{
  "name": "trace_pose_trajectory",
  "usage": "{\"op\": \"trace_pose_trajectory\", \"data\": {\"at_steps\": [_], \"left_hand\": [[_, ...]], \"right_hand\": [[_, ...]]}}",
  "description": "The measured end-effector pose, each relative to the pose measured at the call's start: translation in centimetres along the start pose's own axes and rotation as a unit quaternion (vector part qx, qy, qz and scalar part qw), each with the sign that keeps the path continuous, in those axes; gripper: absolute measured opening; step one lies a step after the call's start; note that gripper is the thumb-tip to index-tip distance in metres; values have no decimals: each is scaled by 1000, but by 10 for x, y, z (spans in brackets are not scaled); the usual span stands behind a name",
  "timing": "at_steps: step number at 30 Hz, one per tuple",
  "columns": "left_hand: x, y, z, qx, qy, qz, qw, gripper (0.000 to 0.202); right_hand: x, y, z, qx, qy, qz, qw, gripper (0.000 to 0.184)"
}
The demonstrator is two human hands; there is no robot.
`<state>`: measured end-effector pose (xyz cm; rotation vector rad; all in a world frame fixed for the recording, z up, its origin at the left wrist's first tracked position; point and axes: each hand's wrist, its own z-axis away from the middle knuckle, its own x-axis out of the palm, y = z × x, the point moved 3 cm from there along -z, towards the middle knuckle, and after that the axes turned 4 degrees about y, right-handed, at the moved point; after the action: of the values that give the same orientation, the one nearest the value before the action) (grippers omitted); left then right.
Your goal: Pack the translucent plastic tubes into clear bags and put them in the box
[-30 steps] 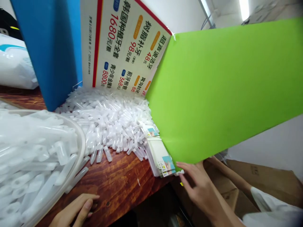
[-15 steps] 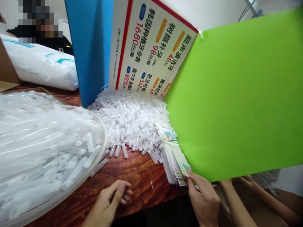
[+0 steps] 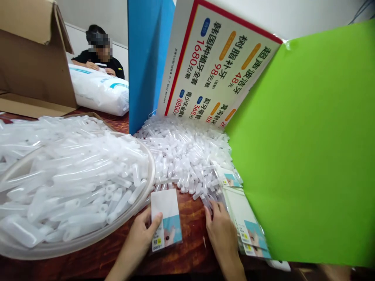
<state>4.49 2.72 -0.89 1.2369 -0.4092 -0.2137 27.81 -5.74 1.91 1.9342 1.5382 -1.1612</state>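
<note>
My left hand [image 3: 143,230] is closed on a flat card packet [image 3: 166,218], thumb on its front; the packet is white above, with a blue picture and a yellow mark below. My right hand [image 3: 221,230] reaches to the front edge of a heap of small translucent plastic tubes [image 3: 187,156]. Its thumb and forefinger are slightly apart beside a tube [image 3: 206,200], and no held tube shows; the other fingers are partly hidden. Just right of that hand lies a stack of similar card packets [image 3: 241,210], leaning along the green board.
A round clear tub [image 3: 150,164] of larger translucent tubes fills the left. Behind the heap stand a blue panel [image 3: 143,58], a printed price board [image 3: 202,70] and a green board [image 3: 307,148]. A cardboard box [image 3: 32,58], a white plastic-wrapped bundle [image 3: 99,89] and a seated person [image 3: 99,58] are beyond.
My left hand, earlier empty over the table, now holds a card packet. My right hand has left the packet stack and moved left to the tube heap. The view has swung left.
</note>
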Motion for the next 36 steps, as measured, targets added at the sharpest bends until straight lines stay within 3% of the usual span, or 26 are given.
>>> {"op": "trace_pose_trajectory", "data": {"at_steps": [3,7,10,12,15,18,21,26,28,30,32,36], "left_hand": [[-8,3,7,-11,-46,-6,999,59],[-4,7,15,-36,-151,21,988,53],[-2,11,19,-59,-213,28,975,50],[-4,12,20,-75,-234,13,969,48],[-10,11,21,-92,-249,-22,964,47],[-15,8,24,-100,-258,-56,959,49],[-13,9,27,-101,-287,-43,952,52],[-12,16,31,-78,-281,-98,951,42],[-15,20,30,-63,-251,-108,960,42],[-19,22,27,-45,-218,-97,970,46],[-22,23,24,-28,-201,-82,976,48],[-26,21,20,-26,-169,-21,985,57]], "right_hand": [[13,5,1,10,-7,23,1000,29],[4,6,-2,83,-17,-175,981,29],[-4,-6,-9,148,-124,-374,907,29],[-9,-19,-14,138,-189,-456,859,26],[-12,-31,-15,89,-258,-513,814,22],[-4,-31,-7,146,-299,-544,770,21],[5,-34,2,176,-310,-569,741,34],[4,-59,-4,31,-329,-534,779,41],[5,-57,-15,5,-305,-459,834,38],[8,-44,-30,0,-244,-320,916,29],[16,-29,-41,-10,-197,-161,967,27],[36,-14,-47,-66,-188,19,980,39]]}}
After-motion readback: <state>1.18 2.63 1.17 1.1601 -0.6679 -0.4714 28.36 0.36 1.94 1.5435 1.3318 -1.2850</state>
